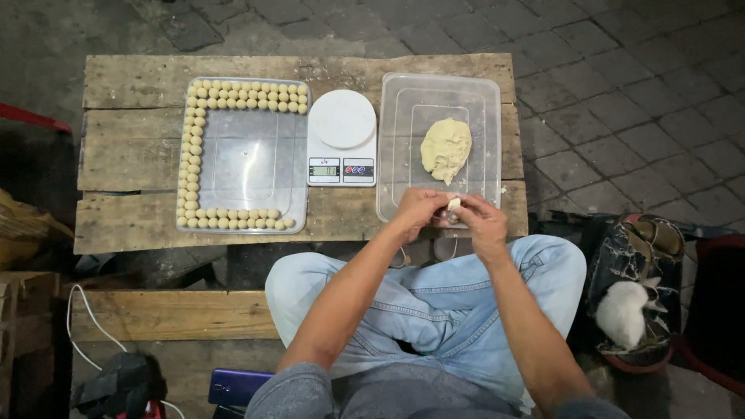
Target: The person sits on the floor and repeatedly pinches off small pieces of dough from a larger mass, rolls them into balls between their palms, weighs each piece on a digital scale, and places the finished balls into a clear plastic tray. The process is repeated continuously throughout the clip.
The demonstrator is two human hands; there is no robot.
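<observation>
Both hands pinching dough at the surface's edge

The left hand (pixel 419 209) and right hand (pixel 479 219) together hold a small dough piece (pixel 454 203) over the clear tub (pixel 481 101) holding a dough lump (pixel 446 149).

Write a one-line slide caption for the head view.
Both hands, left hand and right hand, pinch a small dough piece beside a dough lump, scale and tray of dough balls.

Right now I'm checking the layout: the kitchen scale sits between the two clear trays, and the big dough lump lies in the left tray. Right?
Not quite. The scale does sit between the trays, but the dough lump lies in the right tray; the left tray holds small dough balls along its edges. The head view shows this.
</observation>
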